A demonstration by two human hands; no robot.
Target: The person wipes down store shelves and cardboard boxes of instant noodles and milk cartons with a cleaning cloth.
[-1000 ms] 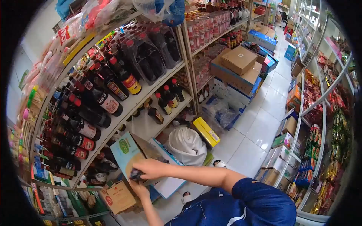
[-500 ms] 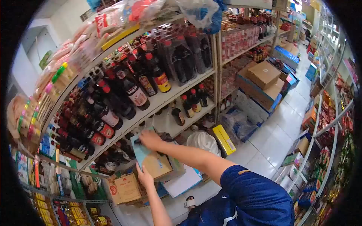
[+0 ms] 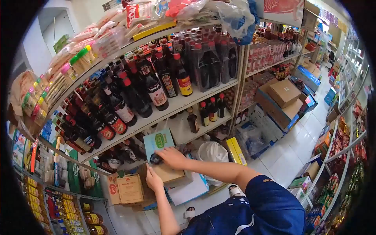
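A cardboard box (image 3: 169, 173) with a light blue printed top flap (image 3: 153, 143) stands before me, below the bottle shelf. A green oval logo shows on the flap. My right hand (image 3: 173, 158) is closed over a small dark rounded object (image 3: 156, 158), pressed to the top of the box; its exact kind I cannot make out. My left hand (image 3: 155, 179) grips the box's near left edge, thumb up along the side. Another brown carton (image 3: 130, 189) sits left of it, and a white and blue flat panel (image 3: 189, 190) lies to the right.
Dark sauce bottles (image 3: 157, 92) crowd the shelf above, with several more bottles (image 3: 203, 113) on the lower shelf. A white sack (image 3: 212, 152) and a yellow box (image 3: 236, 151) stand right of my hands. Stacked cartons (image 3: 280, 94) line the tiled aisle (image 3: 276, 156).
My right hand has drawn back toward me across the box top with the dark object, uncovering the green logo. My left hand stays at the box edge. The view has shifted slightly.
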